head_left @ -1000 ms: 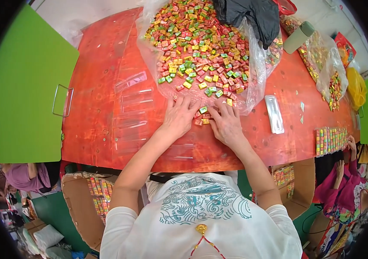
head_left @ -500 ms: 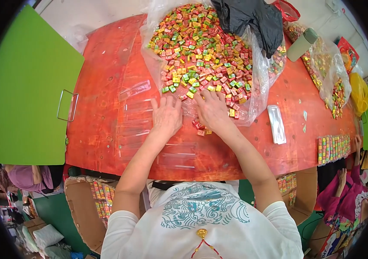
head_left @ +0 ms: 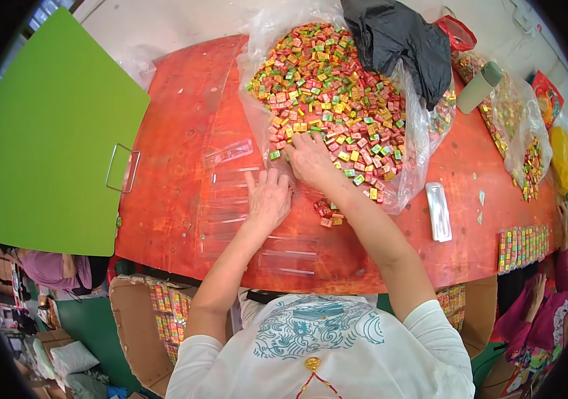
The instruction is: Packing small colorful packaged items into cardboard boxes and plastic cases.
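Observation:
A big heap of small wrapped sweets [head_left: 337,100] in red, green, yellow and orange lies on a clear plastic sheet [head_left: 409,174] on the orange table [head_left: 177,153]. My right hand [head_left: 309,158] reaches into the near edge of the heap, fingers bent over the sweets. Flat on the table just left of it rests my left hand [head_left: 268,198], fingers spread, on clear plastic trays [head_left: 230,176]. A few loose sweets [head_left: 325,211] lie between my forearms.
A black bag [head_left: 400,43] covers the heap's far side. A clear filled tray [head_left: 438,211] and a row of packed sweets [head_left: 522,245] lie to the right, a pale green bottle [head_left: 478,88] farther back. A green panel [head_left: 44,133] stands left. Cardboard boxes [head_left: 139,326] sit below the table edge.
Both hands have moved left and away from me; the right hand went from the loose sweets near the table edge into the heap, the left hand settled flat on the trays.

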Demonstrator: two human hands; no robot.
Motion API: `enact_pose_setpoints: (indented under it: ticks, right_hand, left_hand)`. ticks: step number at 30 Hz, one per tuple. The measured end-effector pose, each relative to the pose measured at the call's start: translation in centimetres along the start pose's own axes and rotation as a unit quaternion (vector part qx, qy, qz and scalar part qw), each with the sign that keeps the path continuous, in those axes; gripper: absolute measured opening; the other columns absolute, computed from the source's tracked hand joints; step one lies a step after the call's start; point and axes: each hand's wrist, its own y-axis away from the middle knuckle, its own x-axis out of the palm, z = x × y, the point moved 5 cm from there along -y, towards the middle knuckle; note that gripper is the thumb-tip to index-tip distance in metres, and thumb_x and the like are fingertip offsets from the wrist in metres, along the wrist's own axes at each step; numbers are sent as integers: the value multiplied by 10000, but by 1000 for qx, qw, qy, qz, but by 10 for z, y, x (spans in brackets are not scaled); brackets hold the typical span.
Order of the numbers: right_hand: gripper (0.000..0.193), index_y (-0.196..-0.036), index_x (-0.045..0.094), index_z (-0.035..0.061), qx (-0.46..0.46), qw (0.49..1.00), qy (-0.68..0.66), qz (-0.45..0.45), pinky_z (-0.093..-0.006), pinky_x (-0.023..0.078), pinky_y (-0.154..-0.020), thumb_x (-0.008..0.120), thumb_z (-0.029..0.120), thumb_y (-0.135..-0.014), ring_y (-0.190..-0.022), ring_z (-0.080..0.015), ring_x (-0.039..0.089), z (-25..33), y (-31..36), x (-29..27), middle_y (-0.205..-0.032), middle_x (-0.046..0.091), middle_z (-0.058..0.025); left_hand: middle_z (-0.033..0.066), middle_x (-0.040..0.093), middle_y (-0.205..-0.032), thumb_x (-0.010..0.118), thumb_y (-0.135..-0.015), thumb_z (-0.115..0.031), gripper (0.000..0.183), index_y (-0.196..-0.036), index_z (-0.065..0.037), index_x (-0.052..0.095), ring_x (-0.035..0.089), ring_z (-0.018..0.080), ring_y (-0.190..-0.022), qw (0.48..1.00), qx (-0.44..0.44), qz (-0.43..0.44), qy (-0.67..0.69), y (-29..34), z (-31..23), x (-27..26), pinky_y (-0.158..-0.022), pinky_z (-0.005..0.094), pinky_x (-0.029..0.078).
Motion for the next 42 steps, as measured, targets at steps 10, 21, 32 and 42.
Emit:
enact_pose_setpoints:
  ticks: [10, 21, 32, 42]
  right_hand:
    - [154, -880, 634, 55, -12, 999, -21, 29, -435, 393, -884, 623, 152, -761, -947, -264, 563, -4, 40, -32, -940, 569, -107]
    - [281, -981, 617, 73, -25, 992, -73, 100, -454, 366, -949, 702, 158, -728, -996, -268, 542, 41, 92, -53, -974, 535, -100]
    - [293, -1031, 610, 77, 85, 992, -33, 85, -442, 368, -928, 696, 185, -772, -1011, -276, 542, 16, 118, -91, -1035, 557, -94]
    - [224, -940, 615, 70, 57, 995, 4, 83, -433, 368, -934, 688, 218, -790, -979, -258, 538, 30, 105, -71, -959, 548, -87]
  left_hand:
    - [92, 537, -1128, 669, -812, -178, 284, -1069, -88, 586, 502, 277, -1084, 996, 38, 9, 77, 29, -15, -15, -1023, 619, 251]
    - [85, 538, -1102, 652, -823, -177, 288, -1091, -91, 592, 508, 271, -1075, 995, 38, 33, 89, 36, -22, -18, -966, 565, 294]
    - [184, 701, -773, 490, -863, -151, 186, -994, -78, 599, 703, 336, -681, 990, -29, 66, -119, -71, 33, 27, -660, 489, 485]
    - [161, 717, -857, 458, -897, -153, 267, -1084, -44, 615, 717, 304, -760, 994, -24, 79, -75, -66, 28, 29, -651, 472, 524]
